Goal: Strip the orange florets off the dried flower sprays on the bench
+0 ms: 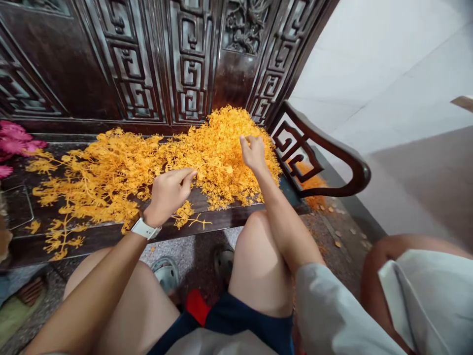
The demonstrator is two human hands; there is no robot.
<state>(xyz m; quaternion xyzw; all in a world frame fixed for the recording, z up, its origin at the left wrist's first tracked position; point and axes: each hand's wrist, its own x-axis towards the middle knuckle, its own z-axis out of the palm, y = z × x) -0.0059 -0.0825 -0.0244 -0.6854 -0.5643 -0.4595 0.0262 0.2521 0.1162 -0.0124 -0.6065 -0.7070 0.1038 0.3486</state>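
On the dark wooden seat (202, 201), yellow flower sprigs (111, 177) are spread beside heaped loose blossoms (223, 158). The left hand (168, 192) is nearly pinched, the right hand (254, 153) loosely curled; whether anything is held cannot be told. Sprigs seem light and bendy, best gripped by their stems.

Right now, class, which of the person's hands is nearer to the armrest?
Right. The right hand is over the yellow heap, just left of the armrest; the left hand is farther left, above the front of the bench.
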